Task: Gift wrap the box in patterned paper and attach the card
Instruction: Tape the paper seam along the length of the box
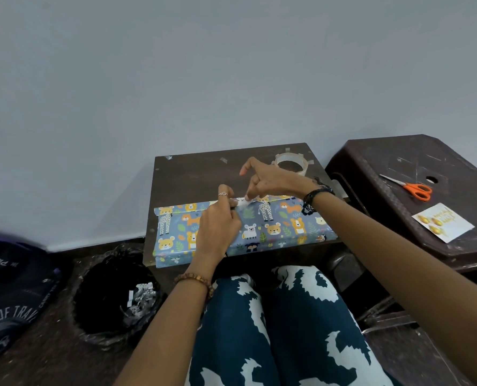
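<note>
At the bottom of the frame, nearest the camera, are the person's knees (pixel 273 330) in dark blue cloth with white shapes. To the lower left, a bin lined with a black bag (pixel 112 296) stands on the floor, with a dark bag bearing white lettering (pixel 9 296) at the left edge.

Past the knees, in the middle of the frame, the box (pixel 273 227) lies on a small dark table (pixel 192 176), wrapped in blue patterned paper printed with bears, lions and zebras. The left hand (pixel 218 227) rests on top of the box, its fingers curled and the fingertips pressing the paper's seam along the far edge. The right hand (pixel 270 182) reaches in from the right; its thumb and a finger pinch a small piece of clear tape (pixel 243 202) at that same seam, the other fingers lifted and spread.

Beyond the hands, a roll of clear tape (pixel 290 164) sits at the table's far right corner.

At the right of the frame, on a separate dark stool (pixel 385 176), lie orange-handled scissors (pixel 415 189) and, nearer, the white card (pixel 443 222) with gold print.
</note>
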`<state>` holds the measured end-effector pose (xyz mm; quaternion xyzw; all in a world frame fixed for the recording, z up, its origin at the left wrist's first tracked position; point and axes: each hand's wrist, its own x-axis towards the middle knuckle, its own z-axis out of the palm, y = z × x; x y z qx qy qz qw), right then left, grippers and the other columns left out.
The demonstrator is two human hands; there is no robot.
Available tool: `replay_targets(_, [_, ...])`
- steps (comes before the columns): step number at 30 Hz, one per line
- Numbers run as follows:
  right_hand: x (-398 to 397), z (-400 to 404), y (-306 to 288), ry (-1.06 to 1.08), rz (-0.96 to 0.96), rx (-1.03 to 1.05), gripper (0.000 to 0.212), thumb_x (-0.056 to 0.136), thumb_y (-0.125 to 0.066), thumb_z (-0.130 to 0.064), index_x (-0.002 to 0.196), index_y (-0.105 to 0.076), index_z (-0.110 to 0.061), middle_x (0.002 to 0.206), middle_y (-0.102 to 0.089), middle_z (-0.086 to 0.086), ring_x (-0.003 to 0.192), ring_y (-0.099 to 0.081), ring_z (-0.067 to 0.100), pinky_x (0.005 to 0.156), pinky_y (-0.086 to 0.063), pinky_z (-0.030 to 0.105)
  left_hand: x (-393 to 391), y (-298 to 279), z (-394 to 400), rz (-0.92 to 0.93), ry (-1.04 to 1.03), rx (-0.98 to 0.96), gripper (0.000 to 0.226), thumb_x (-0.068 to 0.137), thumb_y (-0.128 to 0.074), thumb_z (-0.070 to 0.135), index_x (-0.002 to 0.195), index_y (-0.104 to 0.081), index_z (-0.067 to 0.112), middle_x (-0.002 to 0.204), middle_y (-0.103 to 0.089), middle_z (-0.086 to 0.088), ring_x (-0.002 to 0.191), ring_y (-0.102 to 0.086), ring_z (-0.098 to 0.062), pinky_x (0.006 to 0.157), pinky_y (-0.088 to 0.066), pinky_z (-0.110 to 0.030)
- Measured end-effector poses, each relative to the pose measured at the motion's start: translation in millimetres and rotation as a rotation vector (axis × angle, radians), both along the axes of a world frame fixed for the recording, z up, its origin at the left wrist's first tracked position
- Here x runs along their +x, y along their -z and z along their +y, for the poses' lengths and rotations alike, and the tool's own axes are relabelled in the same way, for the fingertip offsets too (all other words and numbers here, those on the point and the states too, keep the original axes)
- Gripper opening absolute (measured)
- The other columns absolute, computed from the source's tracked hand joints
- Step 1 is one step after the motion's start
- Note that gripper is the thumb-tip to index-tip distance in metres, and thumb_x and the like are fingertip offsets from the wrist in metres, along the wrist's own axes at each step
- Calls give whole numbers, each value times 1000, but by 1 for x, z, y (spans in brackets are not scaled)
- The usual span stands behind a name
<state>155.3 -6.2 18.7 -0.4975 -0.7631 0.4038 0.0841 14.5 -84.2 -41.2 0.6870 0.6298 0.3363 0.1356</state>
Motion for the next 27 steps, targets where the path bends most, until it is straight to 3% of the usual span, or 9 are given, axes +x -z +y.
replay_targets(4, [-5,-2,5,-7,-110,84,49,79,-65,-4,120,-37,-10,88,-68,17,73,-58,21,68,-48,30,-1,3,2,13,5,21,26,86,-45,-2,111,-46,6,93,-69,-11,75,-61,-31,56,-40,-32])
replay_targets(8, [-12,0,11,-24,-208,199,49,77,-65,-6,118,-38,-12,86,-67,15,78,-63,29,70,-51,42,-2,8,4,48,14,47,23,85,-44,-2,105,-52,6,84,-68,-12,71,-59,-32,58,-45,-40])
replay_targets(12, [-14,-2,12,-46,-282,287,49,77,-63,-6,118,-39,-12,81,-66,11,74,-61,29,65,-50,40,-1,10,4,54,31,82,23,82,-44,-4,96,-60,5,76,-63,-13,66,-58,-32,56,-45,-41])
replay_targets(18, [-10,-7,15,-64,-286,383,45,77,-60,-9,117,-40,-14,78,-67,4,73,-62,26,64,-50,39,-2,13,6,138,38,132,26,78,-52,-6,91,-71,7,79,-65,-8,59,-58,-28,48,-31,-27])
replay_targets(27, [-7,-9,24,-22,-237,462,48,75,-63,-11,117,-40,-19,78,-68,0,72,-63,23,59,-50,36,-2,14,8,213,46,133,23,78,-51,-6,86,-69,5,79,-64,-10,57,-58,-33,47,-30,-30])
